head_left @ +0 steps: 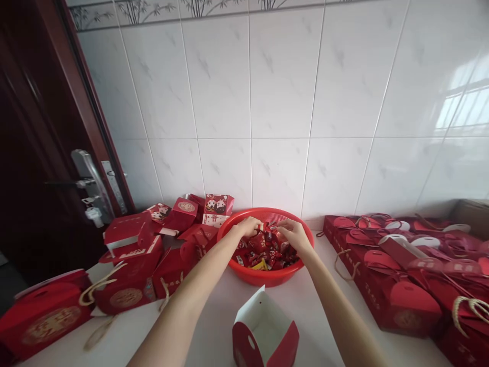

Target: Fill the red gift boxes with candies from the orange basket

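Note:
Both my hands reach into a red plastic basket [263,278] by the tiled wall. Wrapped candies [263,244], mostly red with a yellow one among them, fill it. My left hand [250,226] is at the basket's back left, fingers curled down onto the candies; what they pinch is hidden. My right hand [293,233] is opposite, thumb and fingers drawn together around something among the wrappers that I cannot make out. On the white tabletop in front of the basket stands a red gift box [265,326], its top open and its pale inside showing no contents.
Several red boxes [126,290] with rope handles stand at the left, with smaller printed boxes [217,206] behind them. Rows of closed red boxes [405,306] fill the right side. A dark door [49,127] with a metal handle is at the far left.

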Available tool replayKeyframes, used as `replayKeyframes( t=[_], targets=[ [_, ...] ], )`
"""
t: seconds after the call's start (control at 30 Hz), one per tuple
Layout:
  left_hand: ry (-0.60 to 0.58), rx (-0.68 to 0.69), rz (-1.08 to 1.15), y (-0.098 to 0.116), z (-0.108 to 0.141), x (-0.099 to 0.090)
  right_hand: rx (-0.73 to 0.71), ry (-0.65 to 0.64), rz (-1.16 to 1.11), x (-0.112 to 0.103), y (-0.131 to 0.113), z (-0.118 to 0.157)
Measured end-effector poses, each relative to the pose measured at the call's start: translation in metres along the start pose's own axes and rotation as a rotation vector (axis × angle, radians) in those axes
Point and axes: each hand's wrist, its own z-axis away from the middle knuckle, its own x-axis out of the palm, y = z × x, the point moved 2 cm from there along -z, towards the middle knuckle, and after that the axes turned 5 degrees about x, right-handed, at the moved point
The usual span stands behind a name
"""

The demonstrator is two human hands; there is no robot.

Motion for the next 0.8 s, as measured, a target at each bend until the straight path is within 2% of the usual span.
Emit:
replayKeyframes(
  t=[0.17, 0.27, 0.43, 0.6, 0.8],
  targets=[
    [0.174, 0.021, 0.227, -0.001, 0.002, -0.014, 0.045, 0.064, -0.025, -0.005, 0.005, -0.004],
    [0.176, 0.059, 0.351, 0.008, 0.007, -0.015, 0.049, 0.042, -0.022, -0.006, 0.004, -0.003],
    [0.139, 0.064, 0.414, 0.015, 0.011, -0.01, 0.03, -0.158, 0.04, 0.0, 0.0, 0.002],
    [0.082, 0.032, 0.322, 0.012, 0.011, -0.003, 0.048, -0.302, 0.171, 0.003, 0.003, 0.002],
    [-0.012, 0.093, 0.193, 0.018, 0.019, 0.001, 0.093, -0.584, 0.416, 0.011, 0.0, 0.011]
  ],
)
